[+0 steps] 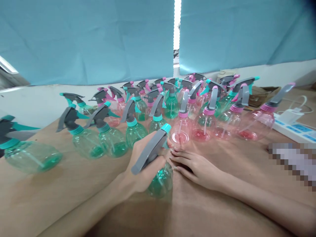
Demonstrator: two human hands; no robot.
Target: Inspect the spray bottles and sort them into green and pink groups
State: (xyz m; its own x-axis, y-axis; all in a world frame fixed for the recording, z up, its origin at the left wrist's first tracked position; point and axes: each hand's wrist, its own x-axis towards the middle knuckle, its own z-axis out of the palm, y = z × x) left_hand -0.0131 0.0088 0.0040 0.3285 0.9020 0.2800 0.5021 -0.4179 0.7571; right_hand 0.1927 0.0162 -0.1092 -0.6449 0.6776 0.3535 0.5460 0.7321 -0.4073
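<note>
My left hand [143,164] is wrapped round the neck of a green spray bottle [161,184] with a grey trigger head and a turquoise nozzle. The bottle stands almost upright, and the hand hides part of its neck. To its right, my right hand [197,164] lies low over the table with its fingers stretched out towards the bottle. Whether its fingertips touch the bottle I cannot tell. Just beyond the fingers stands a pink spray bottle [181,130]. A green spray bottle [115,143] is among those left of my left hand.
Several more green and pink spray bottles crowd the back of the brown table [207,210]. One green bottle [32,158] is at the far left. On the right are a white power strip [293,128] with a plugged-in charger and a blurred-out object [293,161]. Blue curtains [98,39] hang behind.
</note>
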